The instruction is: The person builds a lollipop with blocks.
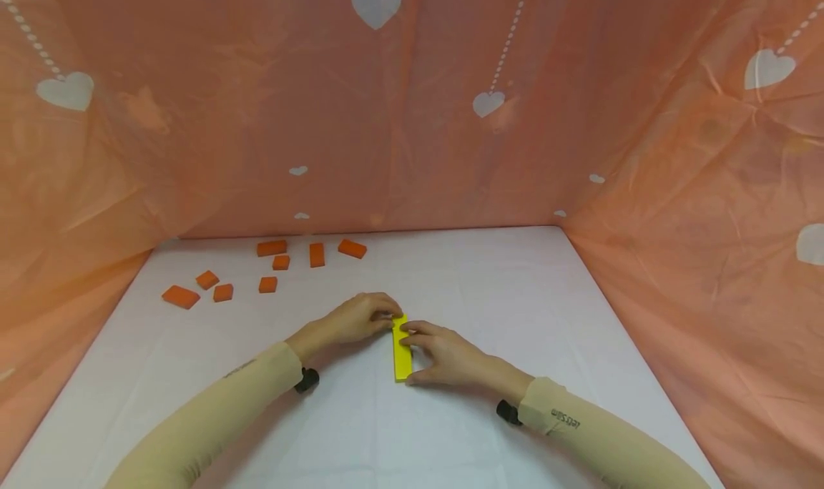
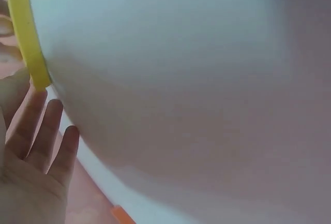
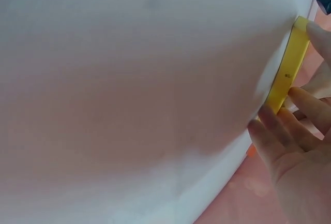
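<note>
A long yellow block [image 1: 402, 360] lies on the white table, its long side pointing away from me. At its far end my left hand [image 1: 357, 319] holds it, thumb on the left side and index finger near the end; the left wrist view shows this hand's [image 2: 36, 157] other fingers spread out beside the block [image 2: 26, 32]. My right hand [image 1: 450, 354] grips the same block from the right, thumb at the near end and fingertips toward the far part. In the right wrist view the thumb touches the block's [image 3: 288, 63] end.
Several orange blocks lie scattered at the table's back left, among them a larger one [image 1: 181, 297], a small one [image 1: 267, 284] and an upright-looking one [image 1: 317, 255]. A peach curtain with white hearts [image 1: 412, 153] encloses the table [image 1: 515, 282] at the back and sides.
</note>
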Tool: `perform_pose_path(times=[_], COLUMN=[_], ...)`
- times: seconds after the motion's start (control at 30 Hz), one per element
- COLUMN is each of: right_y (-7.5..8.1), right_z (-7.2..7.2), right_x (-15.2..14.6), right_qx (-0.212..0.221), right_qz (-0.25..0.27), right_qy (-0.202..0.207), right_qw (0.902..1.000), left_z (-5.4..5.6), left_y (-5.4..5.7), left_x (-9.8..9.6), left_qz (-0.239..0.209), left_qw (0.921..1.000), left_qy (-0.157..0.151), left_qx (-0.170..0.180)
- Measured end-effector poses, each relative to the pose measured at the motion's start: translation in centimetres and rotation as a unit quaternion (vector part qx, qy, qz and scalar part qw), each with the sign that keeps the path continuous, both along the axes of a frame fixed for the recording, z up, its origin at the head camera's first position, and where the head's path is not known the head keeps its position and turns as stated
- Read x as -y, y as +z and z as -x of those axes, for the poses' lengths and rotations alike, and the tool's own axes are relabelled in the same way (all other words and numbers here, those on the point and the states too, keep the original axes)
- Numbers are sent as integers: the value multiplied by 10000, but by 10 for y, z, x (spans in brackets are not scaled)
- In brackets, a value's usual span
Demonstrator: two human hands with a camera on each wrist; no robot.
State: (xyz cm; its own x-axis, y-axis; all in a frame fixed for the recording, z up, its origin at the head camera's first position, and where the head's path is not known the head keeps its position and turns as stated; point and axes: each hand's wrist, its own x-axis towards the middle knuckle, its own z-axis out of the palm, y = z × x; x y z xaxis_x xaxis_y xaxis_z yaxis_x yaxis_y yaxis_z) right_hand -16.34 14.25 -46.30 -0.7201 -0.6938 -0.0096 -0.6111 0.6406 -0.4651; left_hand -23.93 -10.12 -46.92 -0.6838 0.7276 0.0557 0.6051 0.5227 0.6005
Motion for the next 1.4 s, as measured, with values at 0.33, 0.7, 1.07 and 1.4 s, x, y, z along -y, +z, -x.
perform_pose_path(times=[0.33,0.7,1.07,1.4], right_y=[-1,-5,-1,-1], right_z=[2,0,1,-1], right_x=[-1,1,0,1], right_qx=[127,148,174,179], right_qz=[-49,-17,-39,-28], right_qy=[-72,-106,-129,-134], right_qw=[9999,9998,9998,9997], left_z=[23,57,75,83], left_y=[17,16,12,7], left_x=[28,86,106,105], left_qz=[-494,-665,-134,262], left_qw=[9905,9679,9558,9562], left_qy=[1273,2416,2910,2912], left_qx=[186,173,-405,-172])
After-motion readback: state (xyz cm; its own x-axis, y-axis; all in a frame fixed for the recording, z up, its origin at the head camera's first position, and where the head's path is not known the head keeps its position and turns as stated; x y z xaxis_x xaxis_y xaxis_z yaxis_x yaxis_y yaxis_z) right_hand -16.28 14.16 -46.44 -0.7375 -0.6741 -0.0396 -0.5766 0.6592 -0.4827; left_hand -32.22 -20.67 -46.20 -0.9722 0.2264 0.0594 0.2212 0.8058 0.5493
